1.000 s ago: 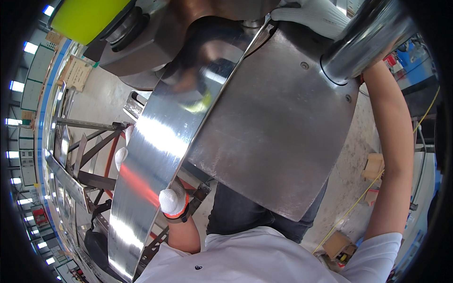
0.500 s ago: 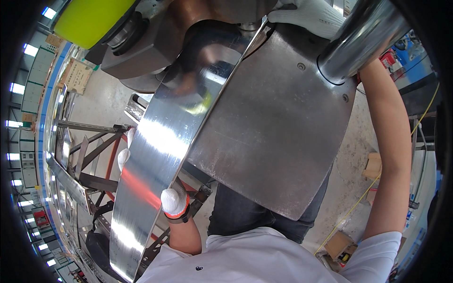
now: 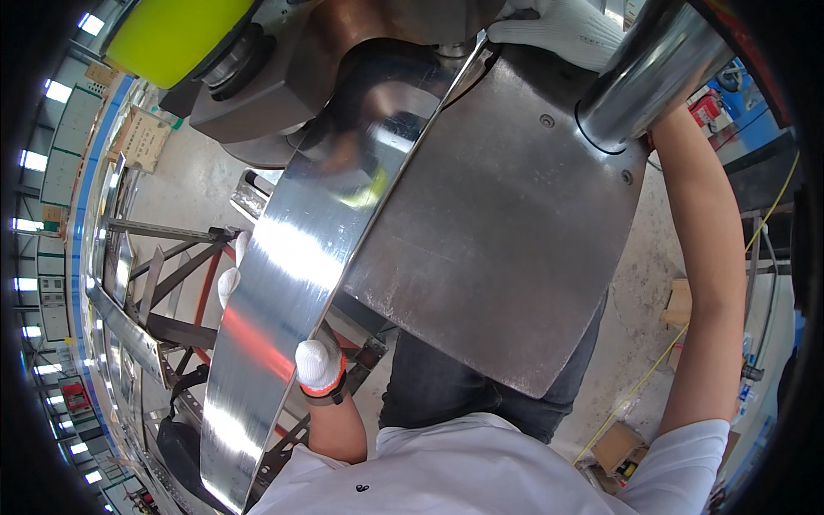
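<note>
A long, shiny, curved metal strip [image 3: 296,249] runs from the machine head down to the lower left. My left hand [image 3: 319,365], in a white glove with an orange cuff, is closed around it. Its thumb is on the near edge and its fingertips show past the far edge. At the strip's top end my gloved right hand [image 3: 562,33] has its thumb and fingers closed at the edge, partly hidden by a steel post [image 3: 652,86]. Beside the strip lies a broad grey steel plate [image 3: 506,215], over which the right arm reaches around.
A dark machine head [image 3: 257,94] with a yellow-green cylinder [image 3: 176,39] stands at the upper left. Below left is a metal frame rack [image 3: 172,292] holding strips. A cardboard box [image 3: 618,445] and a yellow cable [image 3: 639,386] lie on the floor at right.
The view has shifted very slightly. Both hands keep their places on the strip, and the strip shows no clear movement against the plate.
</note>
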`<state>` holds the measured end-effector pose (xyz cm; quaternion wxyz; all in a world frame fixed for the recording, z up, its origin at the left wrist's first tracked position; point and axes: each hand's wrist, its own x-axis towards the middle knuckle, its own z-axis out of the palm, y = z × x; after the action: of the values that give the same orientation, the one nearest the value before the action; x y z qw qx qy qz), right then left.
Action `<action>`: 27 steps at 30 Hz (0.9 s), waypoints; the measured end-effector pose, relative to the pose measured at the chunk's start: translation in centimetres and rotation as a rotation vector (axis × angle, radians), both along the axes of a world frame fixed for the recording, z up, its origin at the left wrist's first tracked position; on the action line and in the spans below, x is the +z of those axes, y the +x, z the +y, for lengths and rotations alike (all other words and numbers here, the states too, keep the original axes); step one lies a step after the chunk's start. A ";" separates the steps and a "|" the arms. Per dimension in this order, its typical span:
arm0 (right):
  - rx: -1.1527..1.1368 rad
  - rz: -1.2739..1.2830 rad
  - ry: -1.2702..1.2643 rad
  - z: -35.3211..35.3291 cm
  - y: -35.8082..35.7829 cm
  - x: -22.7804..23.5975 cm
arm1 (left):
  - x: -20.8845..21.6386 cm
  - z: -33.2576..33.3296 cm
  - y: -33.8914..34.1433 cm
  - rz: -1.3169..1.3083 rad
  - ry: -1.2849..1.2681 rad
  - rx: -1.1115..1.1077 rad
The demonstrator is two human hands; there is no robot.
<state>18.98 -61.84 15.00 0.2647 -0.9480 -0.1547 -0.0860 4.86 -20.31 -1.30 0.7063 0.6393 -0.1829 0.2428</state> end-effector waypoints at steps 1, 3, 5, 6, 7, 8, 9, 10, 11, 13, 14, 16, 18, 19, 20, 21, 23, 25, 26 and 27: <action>0.018 0.004 0.028 0.0 0.2 -0.2 | 0.1 0.1 -0.1 0.001 0.002 0.007; 0.047 -0.017 0.041 0.3 0.6 -0.4 | 0.3 0.4 -0.4 0.003 0.012 0.026; 0.026 -0.011 0.012 -0.2 0.1 0.0 | 0.1 -0.1 -0.1 0.004 -0.009 -0.001; 0.010 0.001 -0.010 -0.5 -0.1 0.3 | 0.0 -0.3 0.0 0.005 -0.020 -0.015; 0.009 0.010 -0.017 -0.5 0.1 0.2 | 0.1 -0.2 0.0 0.001 -0.014 -0.011; 0.009 0.012 -0.010 -0.4 0.1 0.1 | 0.0 -0.1 0.1 -0.003 -0.010 -0.010; 0.004 0.015 -0.005 -0.4 0.0 0.2 | -0.2 0.0 0.1 -0.006 -0.008 -0.012; -0.001 0.018 -0.002 -0.4 -0.1 0.2 | -0.3 0.1 0.2 -0.009 -0.006 -0.008; -0.008 0.023 0.001 -0.6 -0.3 0.2 | -0.6 0.1 0.3 -0.010 -0.006 -0.008; -0.002 0.028 0.020 -0.6 0.1 0.0 | -0.6 0.2 0.2 -0.018 0.000 0.004; 0.008 0.031 0.030 -0.4 0.5 -0.3 | -0.4 0.5 0.0 -0.024 0.009 0.019; 0.009 0.042 0.035 -0.2 0.8 -0.5 | 0.0 0.4 -0.2 -0.017 0.016 0.064; -0.002 0.047 0.022 0.0 0.7 -0.3 | 0.6 -0.3 -0.2 0.008 0.018 0.132; -0.009 0.049 0.018 -0.1 0.5 -0.2 | 0.7 -0.4 -0.2 0.005 0.020 0.126; -0.005 0.048 0.027 -0.1 0.5 -0.2 | 0.7 -0.4 -0.3 0.001 0.023 0.123; 0.002 0.048 0.036 0.0 0.5 -0.2 | 0.8 -0.4 -0.3 -0.003 0.027 0.123; -0.024 0.055 0.030 -0.6 -0.5 0.5 | 0.4 -0.9 0.1 0.018 -0.010 0.099; -0.005 0.054 0.058 -0.5 -0.8 0.6 | 0.4 -1.0 0.2 0.021 -0.014 0.105; 0.000 0.059 0.052 -0.1 -0.7 0.5 | 0.7 -0.8 0.0 0.012 0.001 0.122; 0.005 0.065 0.045 0.3 -0.8 0.7 | 0.9 -0.6 -0.2 0.005 0.015 0.138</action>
<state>18.21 -61.52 15.65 0.2908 -0.9437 -0.1464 -0.0582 4.68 -20.95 -0.43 0.6835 0.6563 -0.1386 0.2880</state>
